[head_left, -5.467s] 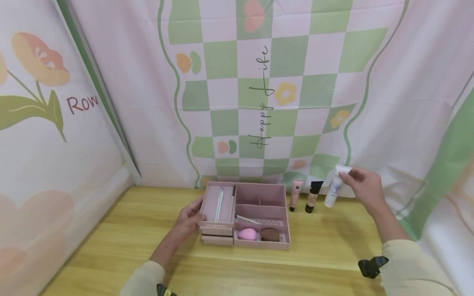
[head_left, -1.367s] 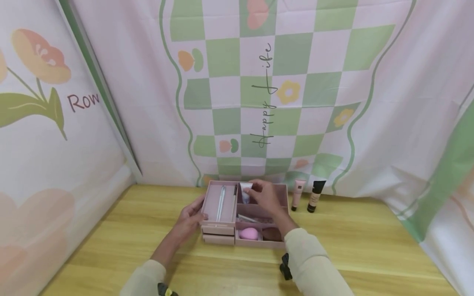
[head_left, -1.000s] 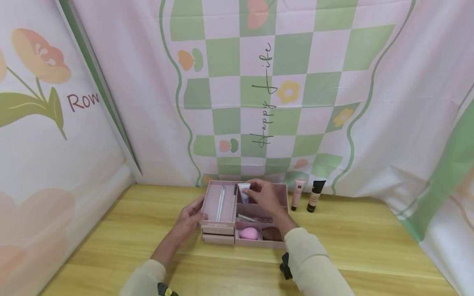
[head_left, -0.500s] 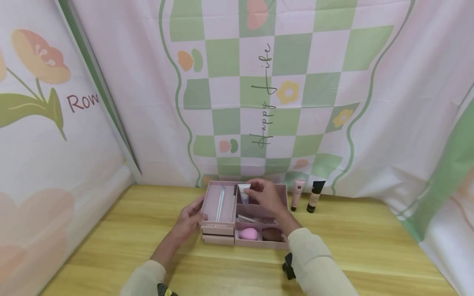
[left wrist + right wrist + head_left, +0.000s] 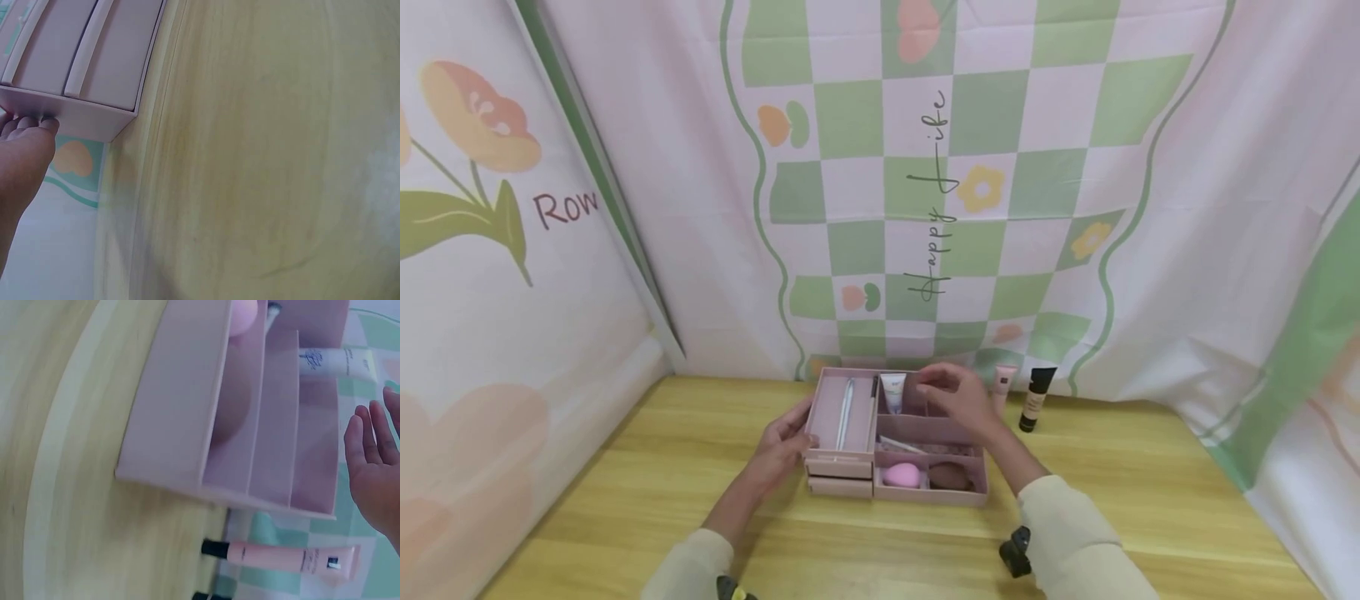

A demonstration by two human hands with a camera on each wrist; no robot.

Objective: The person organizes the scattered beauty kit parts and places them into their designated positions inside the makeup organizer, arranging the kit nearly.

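Observation:
A pink makeup organizer [image 5: 930, 499] stands on the table, with drawer fronts at its left. My left hand [image 5: 784, 442] holds its left side, thumb at the top front corner; in the left wrist view the fingers [image 5: 28, 125] lie against the side wall. A white squeeze tube [image 5: 892, 392] stands cap down in the back left compartment, its flat end above the divider. My right hand [image 5: 958, 400] hovers over the back right compartment, apart from the tube; in the right wrist view its fingers [image 5: 370, 434] are loosely extended with nothing between them.
Right of the organizer stand a pink tube [image 5: 1002, 383], partly hidden by my right hand, and a black-capped beige tube [image 5: 1036, 400]. The organizer holds a pink sponge [image 5: 902, 475], a brown sponge [image 5: 950, 477] and slim pens [image 5: 846, 412] on top. A printed curtain [image 5: 850, 183] hangs behind.
The right hand carried the white tube from the table's right into the back left compartment, then let go and moved slightly right. The left hand stays at the organizer's side.

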